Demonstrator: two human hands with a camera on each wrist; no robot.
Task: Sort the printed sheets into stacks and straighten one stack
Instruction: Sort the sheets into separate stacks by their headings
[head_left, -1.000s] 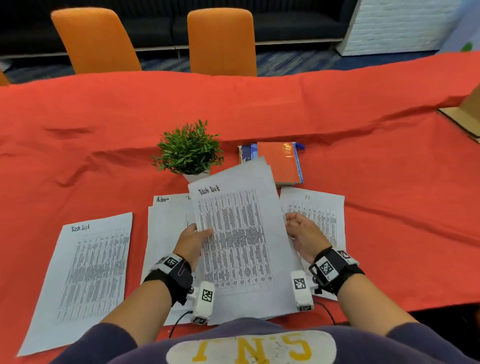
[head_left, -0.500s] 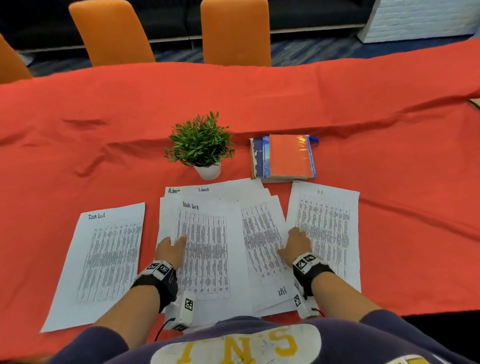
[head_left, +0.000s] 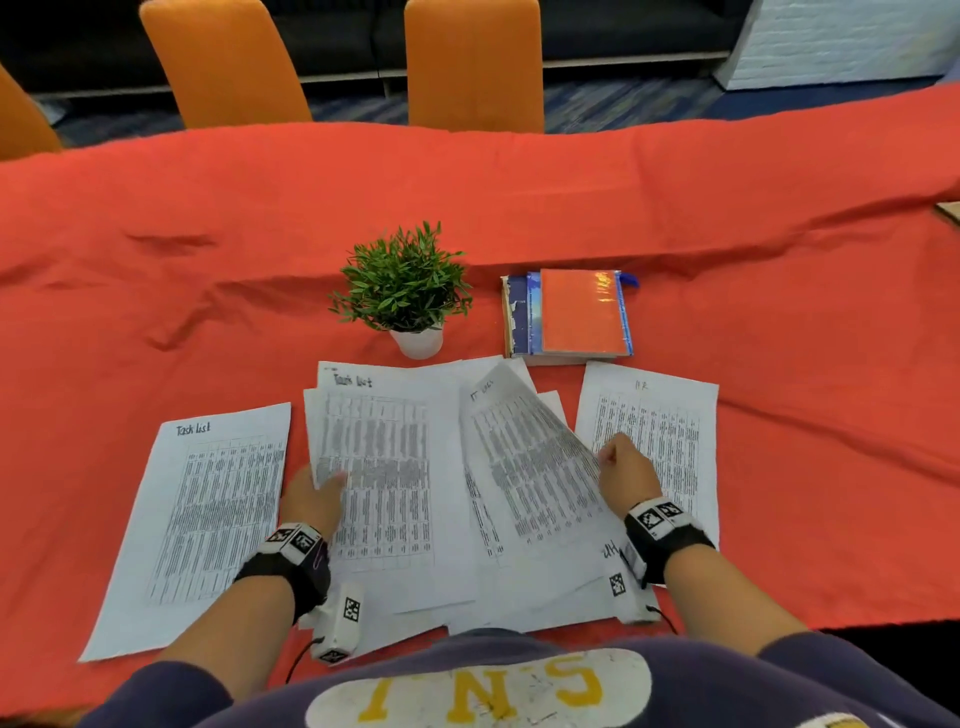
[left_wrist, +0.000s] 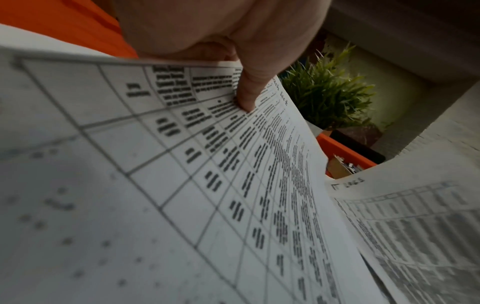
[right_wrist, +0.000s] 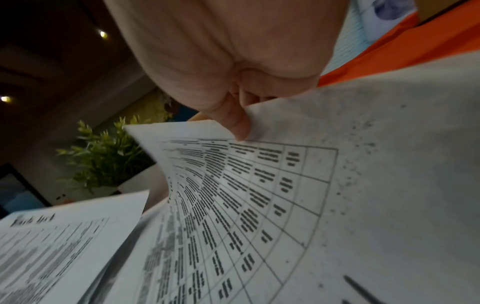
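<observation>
Orange cloth covers the desk (head_left: 779, 197) where I am mid-sort: my left hand (head_left: 311, 501) pinches the edge of a "Task list" sheet (head_left: 384, 467) in the middle pile, while my right hand (head_left: 626, 475) pinches a curling "IT logs" sheet (head_left: 530, 457). A started "Task list" stack (head_left: 208, 514) lies left and an "HR" sheet (head_left: 665, 415) right. Next, I judge, each lifted sheet needs its matching stack.

Table text on every printed sheet (head_left: 379, 467) was too small or blurred to read, lower sheets in the middle pile (head_left: 431, 374) lay mostly covered, and the left hand (head_left: 311, 499) fingers were hidden under paper.
</observation>
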